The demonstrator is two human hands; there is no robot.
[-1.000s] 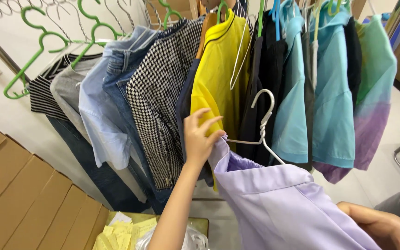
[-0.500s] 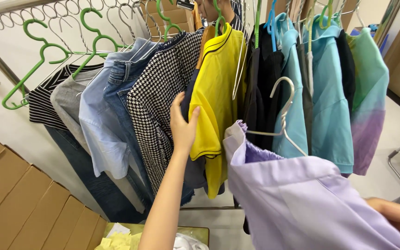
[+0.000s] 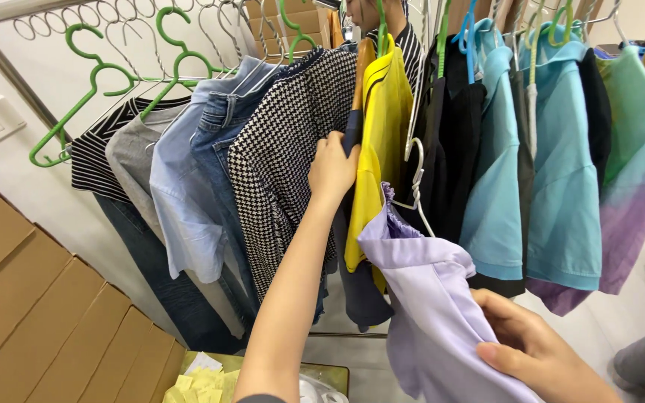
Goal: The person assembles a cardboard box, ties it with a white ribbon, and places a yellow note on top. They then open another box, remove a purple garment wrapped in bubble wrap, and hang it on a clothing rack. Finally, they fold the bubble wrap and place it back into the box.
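My left hand reaches up into the clothes on the rack and grips the edge of a dark garment between the black-and-white checked shirt and the yellow shirt. My right hand holds a lilac shirt low at the right. The lilac shirt hangs on a white wire hanger, whose hook rises in front of the black clothes, just right of the yellow shirt.
A metal rail carries green hangers, a striped top, a grey top, a light blue shirt, jeans, black items and turquoise shirts. Cardboard boxes stand at the lower left. Yellow paper lies on a surface below.
My left hand has moved up and right into the gap beside the yellow shirt. The lilac shirt and its hanger have swung left, closer to the rack.
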